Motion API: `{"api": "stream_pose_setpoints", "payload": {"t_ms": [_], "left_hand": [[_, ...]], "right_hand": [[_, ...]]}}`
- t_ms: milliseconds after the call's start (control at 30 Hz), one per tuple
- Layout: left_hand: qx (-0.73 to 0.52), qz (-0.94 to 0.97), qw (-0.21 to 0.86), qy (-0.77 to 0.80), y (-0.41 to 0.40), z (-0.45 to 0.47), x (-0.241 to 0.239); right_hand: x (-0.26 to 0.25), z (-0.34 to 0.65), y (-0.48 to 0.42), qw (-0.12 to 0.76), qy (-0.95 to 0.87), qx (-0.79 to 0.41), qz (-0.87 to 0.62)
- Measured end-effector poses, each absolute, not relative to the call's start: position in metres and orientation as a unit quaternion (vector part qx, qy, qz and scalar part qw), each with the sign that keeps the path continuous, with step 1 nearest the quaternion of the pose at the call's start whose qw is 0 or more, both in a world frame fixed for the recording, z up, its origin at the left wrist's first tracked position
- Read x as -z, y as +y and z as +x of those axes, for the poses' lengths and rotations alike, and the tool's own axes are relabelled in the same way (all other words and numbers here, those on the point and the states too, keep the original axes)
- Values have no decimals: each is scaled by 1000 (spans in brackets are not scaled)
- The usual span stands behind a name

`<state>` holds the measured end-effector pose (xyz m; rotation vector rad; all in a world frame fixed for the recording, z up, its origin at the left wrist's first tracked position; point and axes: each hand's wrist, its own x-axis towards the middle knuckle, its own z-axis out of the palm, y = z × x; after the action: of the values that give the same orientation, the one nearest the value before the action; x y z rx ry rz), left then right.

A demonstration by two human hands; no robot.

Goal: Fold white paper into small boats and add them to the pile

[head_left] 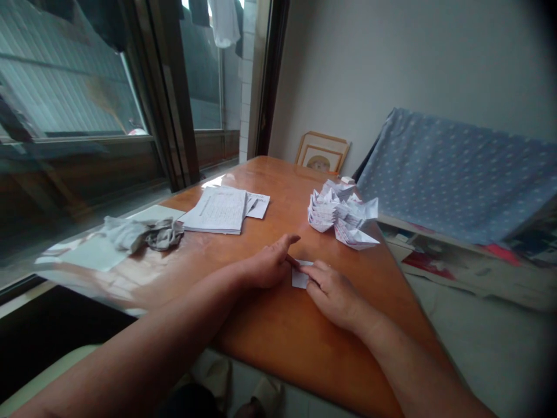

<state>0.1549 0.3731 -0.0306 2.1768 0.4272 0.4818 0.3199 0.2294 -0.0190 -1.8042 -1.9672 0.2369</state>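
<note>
Your two hands meeting at a small piece of white paper on the tabletop.
Your left hand (270, 262) is open, its thumb raised apart and a finger reaching the upper edge of the white paper (299, 280); your right hand (334, 291) is partly curled, fingertips on the paper's right side, though you cannot tell here whether they pinch it. The paper lies between your hands, near the front of the tabletop (278, 342). Beyond it, to the right, sits a cluster of folded papers (322, 213); to the left, a stack of sheets (217, 210) lies beside a crumpled grey cloth (165, 234).
</note>
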Motion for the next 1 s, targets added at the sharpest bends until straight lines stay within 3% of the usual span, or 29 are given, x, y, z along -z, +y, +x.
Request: {"api": "stream_pose_setpoints", "payload": {"t_ms": [400,533,733,1000], "left_hand": [[-186,874,405,193,374,159,30],[-158,897,367,191,374,158,28],[-111,928,316,162,372,153,17],[-100,929,320,158,374,151,14]], "right_hand": [[-3,304,218,110,-756,-54,-643],[-7,305,214,149,-768,-98,-615],[6,317,228,265,-627,-287,-675],[0,313,240,300,-522,-400,-692]]}}
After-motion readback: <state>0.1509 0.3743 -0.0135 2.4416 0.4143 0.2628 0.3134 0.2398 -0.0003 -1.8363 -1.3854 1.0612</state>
